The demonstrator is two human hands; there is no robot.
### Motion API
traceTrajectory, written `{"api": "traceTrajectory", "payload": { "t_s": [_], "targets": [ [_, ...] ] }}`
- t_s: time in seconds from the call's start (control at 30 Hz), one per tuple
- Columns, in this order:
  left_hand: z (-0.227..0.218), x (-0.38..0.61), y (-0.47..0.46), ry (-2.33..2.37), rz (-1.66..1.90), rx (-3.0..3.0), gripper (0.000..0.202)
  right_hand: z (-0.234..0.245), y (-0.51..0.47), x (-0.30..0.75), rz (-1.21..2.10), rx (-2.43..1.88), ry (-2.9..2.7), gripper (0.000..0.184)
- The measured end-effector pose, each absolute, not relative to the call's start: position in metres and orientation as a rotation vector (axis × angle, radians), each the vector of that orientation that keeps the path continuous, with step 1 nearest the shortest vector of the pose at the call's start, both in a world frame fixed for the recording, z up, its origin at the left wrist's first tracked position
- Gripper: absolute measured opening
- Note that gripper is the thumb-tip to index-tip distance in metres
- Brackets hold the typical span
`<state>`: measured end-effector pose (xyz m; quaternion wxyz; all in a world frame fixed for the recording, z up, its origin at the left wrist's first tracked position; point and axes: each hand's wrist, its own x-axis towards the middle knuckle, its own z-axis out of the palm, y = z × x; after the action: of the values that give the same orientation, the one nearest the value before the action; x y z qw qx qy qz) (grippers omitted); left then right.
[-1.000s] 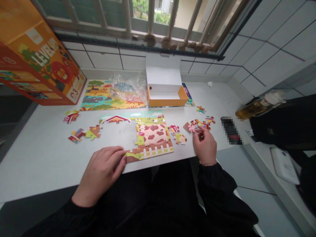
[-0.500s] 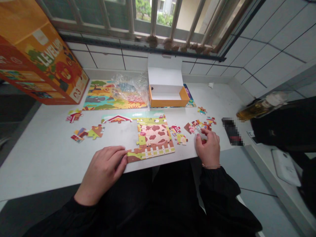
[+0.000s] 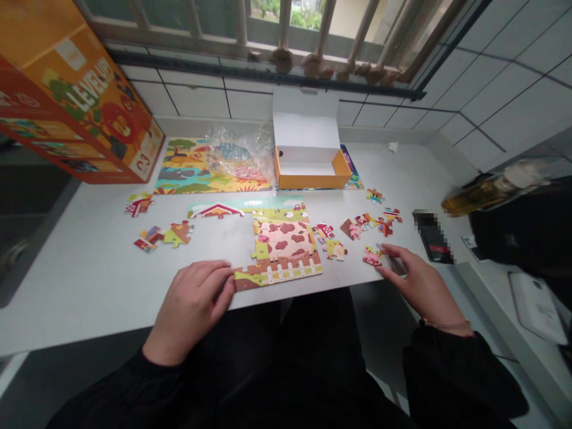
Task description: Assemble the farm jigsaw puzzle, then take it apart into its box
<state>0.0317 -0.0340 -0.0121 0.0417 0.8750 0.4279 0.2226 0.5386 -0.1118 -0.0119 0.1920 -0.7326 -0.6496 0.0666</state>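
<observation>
Holds right hand (image 3: 420,289) farther to the right than half a second ago, leaving a pink piece (image 3: 372,256) plainly uncovered. Has, on the white counter (image 3: 84,283), a tall orange box (image 3: 98,101) at far left, then an open box (image 3: 313,181) at the back, behind a partly joined cow puzzle (image 3: 288,244) near the front edge. Rests left hand (image 3: 192,304) at the puzzle's lower left corner, fingers loosely bent; cannot tell whether pinching it. Spreads right thumb and forefinger apart, tips at the pink piece's right edge, gripping nothing visible. Has loose pieces (image 3: 353,229) between puzzle and right hand, others to the puzzle's left.
</observation>
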Motion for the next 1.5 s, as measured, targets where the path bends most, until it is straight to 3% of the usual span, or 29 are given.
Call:
{"api": "traceTrajectory", "payload": {
  "t_s": [0.3,0.43,0.67,0.83,0.93,1.3,1.5],
  "targets": [
    [-0.012,0.030,-0.040,1.389,0.855,2.566,0.022,0.000,-0.107,0.492,0.028,-1.929,-1.779,0.059],
    [-0.012,0.029,-0.042,1.454,0.879,2.533,0.022,0.004,-0.094,0.427,0.185,-1.639,-1.869,0.051],
    [-0.007,0.029,-0.044,1.407,0.888,2.477,0.021,-0.002,-0.052,0.316,0.429,-1.176,-2.089,0.064],
    [-0.002,0.028,-0.040,1.279,0.707,2.491,0.051,-0.012,-0.039,0.288,0.470,-1.081,-2.159,0.065],
    [-0.002,0.027,-0.038,1.265,0.612,2.498,0.053,-0.016,-0.041,0.291,0.469,-1.124,-2.149,0.065],
    [0.001,0.011,-0.034,1.129,0.544,2.483,0.032,-0.015,-0.050,0.295,0.354,-1.230,-2.251,0.028],
    [0.003,-0.021,-0.034,1.183,0.526,2.537,0.033,-0.013,-0.050,0.295,0.357,-1.260,-2.286,0.025]
  ]
}}
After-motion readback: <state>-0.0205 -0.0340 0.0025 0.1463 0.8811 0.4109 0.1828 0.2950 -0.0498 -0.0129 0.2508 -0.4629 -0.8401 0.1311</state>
